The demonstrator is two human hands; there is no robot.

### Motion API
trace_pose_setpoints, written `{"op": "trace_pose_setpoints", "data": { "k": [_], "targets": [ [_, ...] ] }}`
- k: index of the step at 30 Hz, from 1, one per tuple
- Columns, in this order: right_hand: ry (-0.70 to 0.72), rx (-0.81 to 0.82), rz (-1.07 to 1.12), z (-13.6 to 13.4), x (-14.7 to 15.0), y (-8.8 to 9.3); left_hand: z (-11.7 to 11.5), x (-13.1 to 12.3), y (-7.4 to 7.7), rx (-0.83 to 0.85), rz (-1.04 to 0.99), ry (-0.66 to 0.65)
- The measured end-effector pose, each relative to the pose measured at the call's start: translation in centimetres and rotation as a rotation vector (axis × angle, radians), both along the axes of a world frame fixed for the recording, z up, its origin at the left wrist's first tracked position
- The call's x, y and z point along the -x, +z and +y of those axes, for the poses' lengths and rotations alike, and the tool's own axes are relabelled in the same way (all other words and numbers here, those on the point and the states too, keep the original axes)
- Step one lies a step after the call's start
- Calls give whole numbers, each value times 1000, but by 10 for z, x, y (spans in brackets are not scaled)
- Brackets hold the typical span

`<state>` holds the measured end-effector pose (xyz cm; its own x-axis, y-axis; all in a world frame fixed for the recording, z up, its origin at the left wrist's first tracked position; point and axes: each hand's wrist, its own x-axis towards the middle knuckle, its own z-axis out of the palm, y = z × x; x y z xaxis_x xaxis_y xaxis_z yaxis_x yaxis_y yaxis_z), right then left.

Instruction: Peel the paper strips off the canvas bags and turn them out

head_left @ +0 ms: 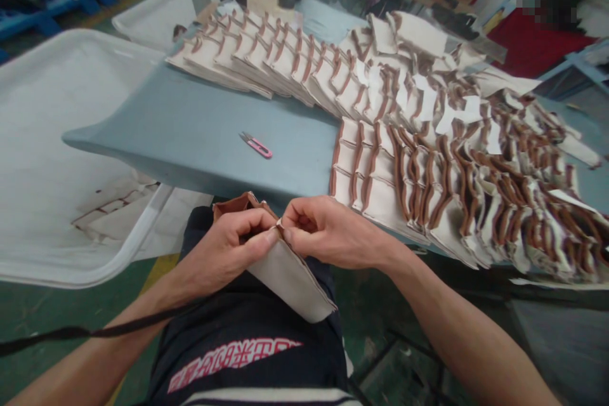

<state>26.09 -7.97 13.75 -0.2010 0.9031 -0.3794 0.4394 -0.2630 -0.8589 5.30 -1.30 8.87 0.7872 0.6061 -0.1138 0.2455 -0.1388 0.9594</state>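
Note:
Over my lap I hold a cream fabric piece (290,282) with brown-edged pockets or folds; its exact kind I cannot make out. My left hand (233,241) grips it, thumb and fingers pressed together near the upper edge. Right beside it, my right hand (323,228) pinches the same edge, fingers curled in. Whatever lies between the fingertips is too small to tell. Pink-handled thread snips (257,144) lie on the blue-grey table cover (190,120), beyond my hands and touched by neither.
Rows of similar cream pieces with brown edges (404,184) stand at the right, with another row (266,57) along the back. At the left is a white tub (71,76) with similar fabric inside. Another person in red (537,38) is at the far right.

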Motion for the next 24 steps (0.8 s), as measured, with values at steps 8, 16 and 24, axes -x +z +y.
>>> {"op": "trace_pose_setpoints", "data": {
  "k": [8,16,24],
  "targets": [
    [-53,99,115,-2,4,-7,-9,-2,16,-128,95,50],
    [94,-202,-211,-7,5,-7,-18,-7,10,-103,133,90],
    [171,-230,33,-2,-7,-14,-5,-1,13,115,41,-32]
  ]
}}
